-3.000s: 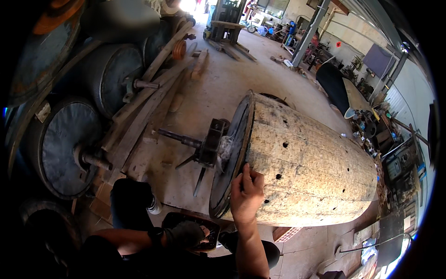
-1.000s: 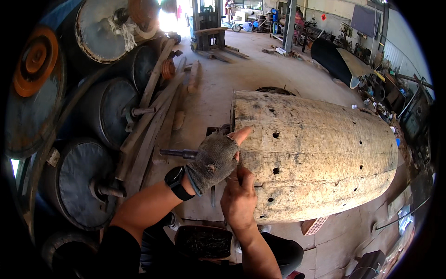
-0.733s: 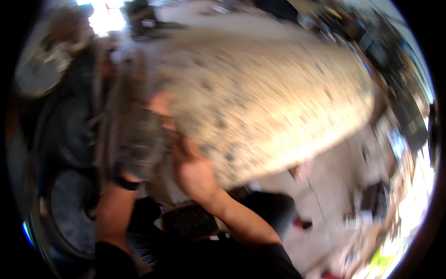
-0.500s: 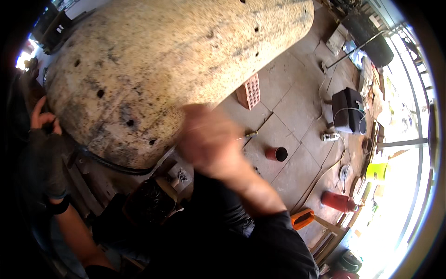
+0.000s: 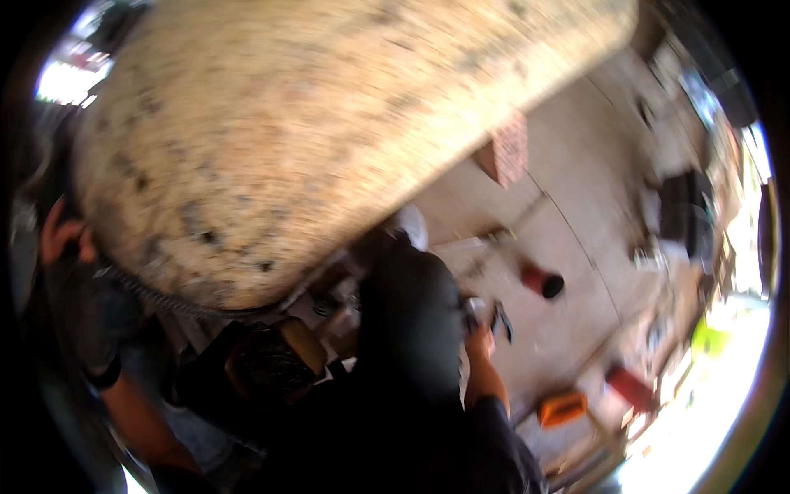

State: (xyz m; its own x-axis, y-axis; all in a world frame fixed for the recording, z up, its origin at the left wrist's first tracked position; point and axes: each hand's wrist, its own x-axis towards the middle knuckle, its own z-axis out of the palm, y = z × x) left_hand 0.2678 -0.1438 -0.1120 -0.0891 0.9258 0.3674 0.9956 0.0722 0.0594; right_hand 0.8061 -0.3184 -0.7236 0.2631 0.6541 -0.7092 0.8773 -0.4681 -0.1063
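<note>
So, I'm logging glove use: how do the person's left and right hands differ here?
The left hand wears a dark fingerless glove; the right hand shows bare skin.
The left hand is by the end rim of the pale drum; the right hand is beside the knee, at a dark curved tool, grip unclear.
Both look blurred.

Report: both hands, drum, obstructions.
Left hand by drum, left end, contact unclear. Right hand beside dark curved item, grip unclear. Drum lies sideways. Knee between hands.
</note>
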